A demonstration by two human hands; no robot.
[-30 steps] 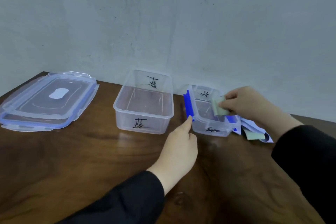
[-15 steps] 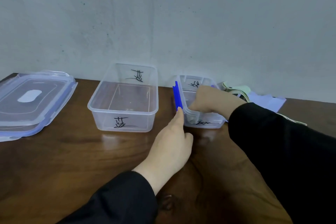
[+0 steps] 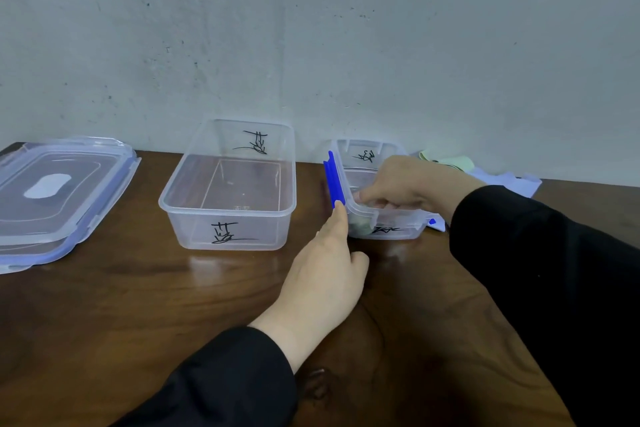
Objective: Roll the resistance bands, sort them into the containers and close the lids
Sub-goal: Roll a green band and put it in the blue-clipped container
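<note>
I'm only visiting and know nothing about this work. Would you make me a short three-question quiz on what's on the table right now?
1. True or false: the large container in the middle has its lid on.
2. Which hand reaches into the small container?
A. right hand
B. left hand
C. neither
3. Fill in: the left hand's fingertip touches the small container's ____ clip.

Key
1. False: it stands open, and the lids lie stacked at the table's left.
2. A: its fingers are down inside, over a pale green roll.
3. Blue.
</note>
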